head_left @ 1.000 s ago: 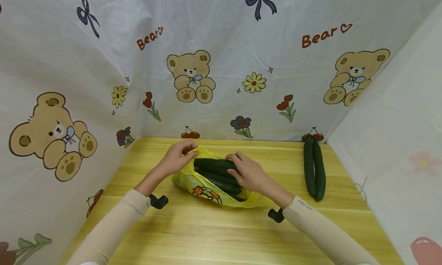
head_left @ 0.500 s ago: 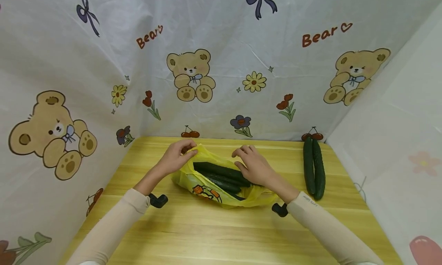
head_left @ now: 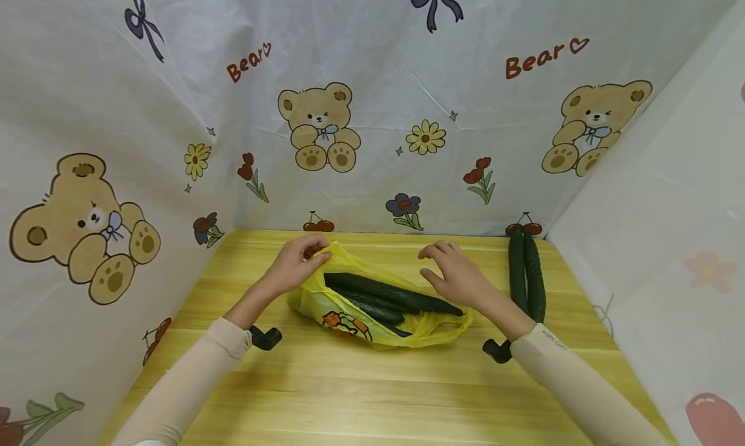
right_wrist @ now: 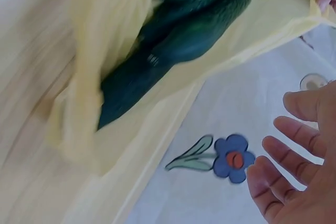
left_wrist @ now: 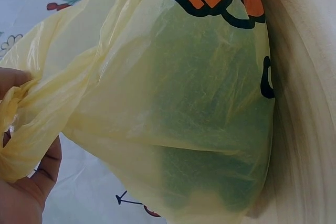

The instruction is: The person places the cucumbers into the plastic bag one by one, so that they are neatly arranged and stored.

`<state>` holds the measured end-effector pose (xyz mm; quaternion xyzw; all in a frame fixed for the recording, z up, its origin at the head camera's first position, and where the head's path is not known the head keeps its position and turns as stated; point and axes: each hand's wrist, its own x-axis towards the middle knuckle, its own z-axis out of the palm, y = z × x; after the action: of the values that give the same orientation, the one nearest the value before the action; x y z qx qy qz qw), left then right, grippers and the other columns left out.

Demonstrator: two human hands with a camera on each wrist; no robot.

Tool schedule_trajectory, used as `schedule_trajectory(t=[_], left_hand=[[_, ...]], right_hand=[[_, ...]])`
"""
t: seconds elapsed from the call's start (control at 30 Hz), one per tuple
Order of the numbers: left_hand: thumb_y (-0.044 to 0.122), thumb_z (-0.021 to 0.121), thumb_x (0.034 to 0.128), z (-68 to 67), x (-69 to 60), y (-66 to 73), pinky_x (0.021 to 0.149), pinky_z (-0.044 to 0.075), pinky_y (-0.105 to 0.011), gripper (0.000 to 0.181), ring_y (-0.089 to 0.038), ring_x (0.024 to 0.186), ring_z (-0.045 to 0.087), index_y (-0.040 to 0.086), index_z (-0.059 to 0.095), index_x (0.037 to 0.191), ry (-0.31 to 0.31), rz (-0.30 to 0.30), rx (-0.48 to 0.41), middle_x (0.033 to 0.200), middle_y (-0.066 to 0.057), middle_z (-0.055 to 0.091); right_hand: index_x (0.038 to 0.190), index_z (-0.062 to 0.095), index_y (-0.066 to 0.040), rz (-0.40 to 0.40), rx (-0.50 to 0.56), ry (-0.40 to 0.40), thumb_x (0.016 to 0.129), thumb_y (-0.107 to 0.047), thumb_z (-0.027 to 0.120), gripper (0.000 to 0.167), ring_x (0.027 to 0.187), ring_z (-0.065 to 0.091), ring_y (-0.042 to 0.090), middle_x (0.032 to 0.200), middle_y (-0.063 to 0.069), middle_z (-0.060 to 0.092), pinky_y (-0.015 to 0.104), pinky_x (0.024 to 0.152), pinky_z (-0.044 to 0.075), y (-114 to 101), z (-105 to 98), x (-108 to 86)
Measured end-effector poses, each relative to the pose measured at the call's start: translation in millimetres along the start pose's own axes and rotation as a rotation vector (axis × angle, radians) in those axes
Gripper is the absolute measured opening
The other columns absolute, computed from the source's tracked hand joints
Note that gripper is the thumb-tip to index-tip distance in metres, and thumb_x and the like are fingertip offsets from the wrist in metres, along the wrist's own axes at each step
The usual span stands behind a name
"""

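A yellow plastic bag [head_left: 314, 307] with an orange and black print lies on its side in the middle of the table, its mouth spread. Several dark green cucumbers [head_left: 372, 291] rest inside, also visible through the bag's mouth in the right wrist view. My left hand [head_left: 298, 263] pinches the bag's upper left edge; the left wrist view shows the bunched film [left_wrist: 16, 124] between thumb and fingers. Above the bag's right end, my right hand [head_left: 456, 275] is apart from it, fingers loosely bent and holding nothing. Its spread fingers [right_wrist: 291, 156] show in the right wrist view.
Two more cucumbers [head_left: 526, 275] lie side by side at the table's back right, the right forearm passing in front of their near ends. A white cloth [head_left: 372, 194] with printed bears hangs behind the wooden table [head_left: 349, 394].
My right hand has let go of a cucumber in the bag and moved right, away from it. That cucumber now shows along its length. The left hand keeps its hold on the bag.
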<state>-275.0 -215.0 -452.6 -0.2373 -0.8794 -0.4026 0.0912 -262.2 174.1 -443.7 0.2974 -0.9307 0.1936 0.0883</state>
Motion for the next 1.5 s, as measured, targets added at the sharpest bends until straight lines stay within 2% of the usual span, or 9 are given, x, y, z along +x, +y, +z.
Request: schedule_trajectory(t=[0.2,0.4,0.6,0.77,0.87,0.97,1.07,1.23,1.5], left_hand=[[0.028,0.07,0.1072,-0.4,1.2,0.6,0.073,0.043,-0.031,0.01,-0.02,0.077,0.051,0.018,0.069,0.109,-0.003,0.004,-0.012,0.092,0.002,0.063],[0.029,0.069,0.1074,-0.7,0.2,1.3,0.072,0.042,-0.032,0.012,-0.02,0.077,0.05,0.016,0.069,0.109,-0.005,-0.002,-0.017,0.091,0.001,0.061],[0.026,0.07,0.107,-0.2,0.1,1.0,0.073,0.042,-0.032,0.008,-0.021,0.077,0.05,0.018,0.069,0.108,-0.002,-0.009,-0.015,0.091,0.001,0.06],[0.019,0.071,0.1062,0.1,1.9,-0.1,0.073,0.041,-0.032,0.003,-0.021,0.077,0.049,0.018,0.07,0.109,-0.003,0.003,-0.017,0.09,0.0,0.059],[0.02,0.07,0.1065,0.1,2.3,-0.8,0.073,0.04,-0.032,0.002,-0.021,0.076,0.049,0.019,0.069,0.108,-0.002,0.002,-0.021,0.089,0.0,0.058],[0.026,0.07,0.1071,0.2,1.2,-1.0,0.072,0.04,-0.032,0.007,-0.02,0.076,0.048,0.018,0.069,0.107,-0.001,-0.005,-0.015,0.088,0.001,0.057],[0.028,0.07,0.1072,0.7,-0.4,-0.6,0.072,0.039,-0.032,0.009,-0.019,0.076,0.048,0.019,0.069,0.107,0.0,-0.015,-0.015,0.088,0.001,0.057],[0.029,0.069,0.1073,1.4,-1.4,-0.4,0.072,0.04,-0.032,0.011,-0.019,0.077,0.048,0.017,0.069,0.107,-0.001,-0.015,-0.017,0.089,0.001,0.057],[0.031,0.069,0.1076,1.8,-1.6,-0.4,0.072,0.038,-0.032,0.013,-0.019,0.076,0.047,0.018,0.068,0.106,-0.002,-0.02,-0.02,0.088,0.001,0.055]], right_hand=[[0.137,0.064,-0.006,0.09,-0.007,-0.016,0.107,-0.022,0.069,0.035,0.12,0.058,0.037,0.136,0.017,0.064,0.057,0.098,0.054,30,-8,-21.6],[0.14,0.061,-0.001,0.205,0.005,0.0,0.107,-0.024,0.068,0.04,0.118,0.066,0.044,0.135,0.024,0.063,0.061,0.092,0.057,76,-17,-55.7],[0.141,0.056,0.006,0.35,-0.003,0.004,0.109,-0.029,0.064,0.048,0.11,0.064,0.047,0.134,0.033,0.059,0.062,0.088,0.054,128,-28,-93.6],[0.142,0.051,0.014,0.489,0.018,0.006,0.111,-0.031,0.058,0.054,0.113,0.061,0.056,0.135,0.043,0.055,0.065,0.087,0.053,172,-31,-126.4],[0.144,0.046,0.019,0.567,0.066,-0.047,0.113,-0.034,0.053,0.061,0.115,0.059,0.061,0.135,0.048,0.054,0.067,0.089,0.053,188,-30,-138.8],[0.145,0.04,0.021,0.632,0.114,-0.134,0.115,-0.042,0.046,0.07,0.116,0.061,0.061,0.135,0.048,0.055,0.065,0.091,0.054,198,-27,-146.1],[0.144,0.04,0.022,0.664,0.129,-0.182,0.115,-0.051,0.042,0.079,0.111,0.066,0.054,0.131,0.043,0.061,0.061,0.091,0.056,202,-22,-149.0],[0.138,0.049,0.018,0.684,0.116,-0.186,0.112,-0.058,0.043,0.08,0.101,0.069,0.042,0.123,0.036,0.067,0.056,0.086,0.056,203,-14,-149.9],[0.138,0.046,0.016,0.709,0.102,-0.201,0.111,-0.061,0.04,0.082,0.106,0.068,0.049,0.131,0.039,0.063,0.055,0.084,0.056,205,-9,-150.2]])
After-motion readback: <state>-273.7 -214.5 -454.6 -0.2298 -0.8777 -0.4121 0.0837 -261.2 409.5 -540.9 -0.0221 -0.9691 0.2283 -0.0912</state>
